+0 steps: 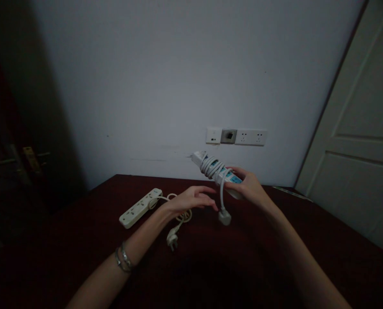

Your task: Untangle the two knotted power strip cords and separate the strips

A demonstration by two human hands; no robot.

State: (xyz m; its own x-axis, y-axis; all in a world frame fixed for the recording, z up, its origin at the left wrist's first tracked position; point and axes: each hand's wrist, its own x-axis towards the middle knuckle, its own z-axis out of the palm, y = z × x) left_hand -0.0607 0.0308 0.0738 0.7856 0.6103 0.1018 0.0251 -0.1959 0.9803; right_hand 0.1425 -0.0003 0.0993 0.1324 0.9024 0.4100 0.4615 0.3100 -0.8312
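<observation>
My right hand (247, 186) grips one end of a white power strip with blue sockets (234, 178), held tilted above the table. Its white cord (212, 167) is wound several times around the strip's middle, and the plug (224, 216) dangles below on a short length. Close to that hanging cord is my left hand (194, 199), fingers apart and holding nothing. A second, cream power strip (141, 208) lies on the table to the left. Its cord (185, 216) is loosely coiled, partly behind my left hand, and ends in a three-pin plug (172, 238).
The dark red table (210, 266) reaches back to a pale wall (165, 86). Wall sockets (251, 137) sit just above the table's far edge. A white panelled door (358, 141) stands at the right, and a dark door with a handle (32, 159) at the left.
</observation>
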